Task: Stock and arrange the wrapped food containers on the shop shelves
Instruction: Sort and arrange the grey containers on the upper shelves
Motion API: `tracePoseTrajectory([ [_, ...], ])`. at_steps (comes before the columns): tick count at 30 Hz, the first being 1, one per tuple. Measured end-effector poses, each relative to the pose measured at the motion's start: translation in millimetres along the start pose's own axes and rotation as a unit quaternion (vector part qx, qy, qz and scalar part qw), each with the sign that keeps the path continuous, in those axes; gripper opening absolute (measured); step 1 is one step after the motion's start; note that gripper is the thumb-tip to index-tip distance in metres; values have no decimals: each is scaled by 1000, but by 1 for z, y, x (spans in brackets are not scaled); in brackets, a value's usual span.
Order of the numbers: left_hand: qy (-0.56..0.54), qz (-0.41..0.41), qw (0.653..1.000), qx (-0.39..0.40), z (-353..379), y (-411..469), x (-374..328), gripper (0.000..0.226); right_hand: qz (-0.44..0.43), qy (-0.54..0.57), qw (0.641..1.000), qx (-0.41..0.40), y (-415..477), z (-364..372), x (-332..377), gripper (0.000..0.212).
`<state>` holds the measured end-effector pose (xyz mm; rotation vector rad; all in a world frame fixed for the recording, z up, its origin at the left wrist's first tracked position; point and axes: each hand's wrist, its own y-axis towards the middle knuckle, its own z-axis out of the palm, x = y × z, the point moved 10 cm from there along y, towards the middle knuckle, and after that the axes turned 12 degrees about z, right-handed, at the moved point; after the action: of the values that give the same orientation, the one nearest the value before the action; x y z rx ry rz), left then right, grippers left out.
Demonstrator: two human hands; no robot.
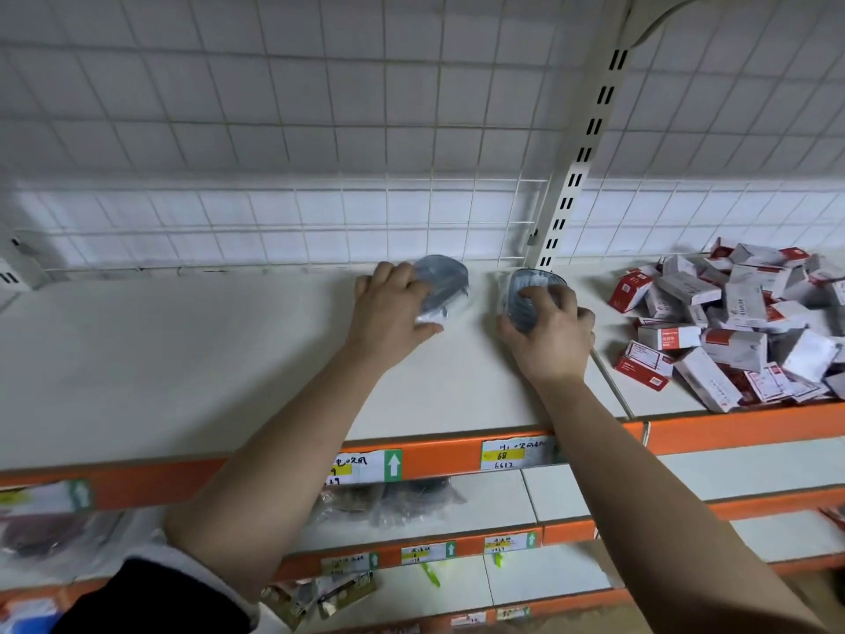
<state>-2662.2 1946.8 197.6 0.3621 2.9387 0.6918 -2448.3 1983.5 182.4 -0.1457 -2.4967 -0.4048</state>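
Note:
Two grey round containers in clear wrap stand near the back of the white top shelf (183,359), close to the wire grid. My left hand (393,308) grips the left container (446,279), which is tilted toward me with its round face showing. My right hand (548,331) holds the right container (530,290) from the front, fingers curled over its rim. The two containers are a short gap apart, and both arms reach up over the orange shelf edge.
A loose heap of red-and-white boxes (740,322) fills the shelf section to the right, past the slotted upright post (576,176). Lower shelves hold bagged goods (388,501) and price labels (516,453) on orange strips. Left of my hands lies bare shelf.

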Motion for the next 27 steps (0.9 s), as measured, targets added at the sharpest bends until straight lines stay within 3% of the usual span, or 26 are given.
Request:
tracePoseTrajectory([
  [2, -50, -24, 998, 20, 8, -8, 0, 58, -12, -8, 1000, 24, -2, -1, 1, 48],
  [7, -202, -23, 979, -23, -9, -27, -11, 35, -43, -7, 996, 76, -16, -14, -2, 46],
  [13, -115, -81, 990, -29, -34, -69, -22, 33, -53, 127, 988, 74, -57, -64, -12, 38],
  [20, -60, -47, 987, -139, -99, -141, -97, 29, -132, 104, 983, 78, -144, -101, -32, 50],
  [27, -23, -80, 981, -175, -126, -213, -139, 34, -174, 157, 971, 48, -218, -116, -68, 40],
])
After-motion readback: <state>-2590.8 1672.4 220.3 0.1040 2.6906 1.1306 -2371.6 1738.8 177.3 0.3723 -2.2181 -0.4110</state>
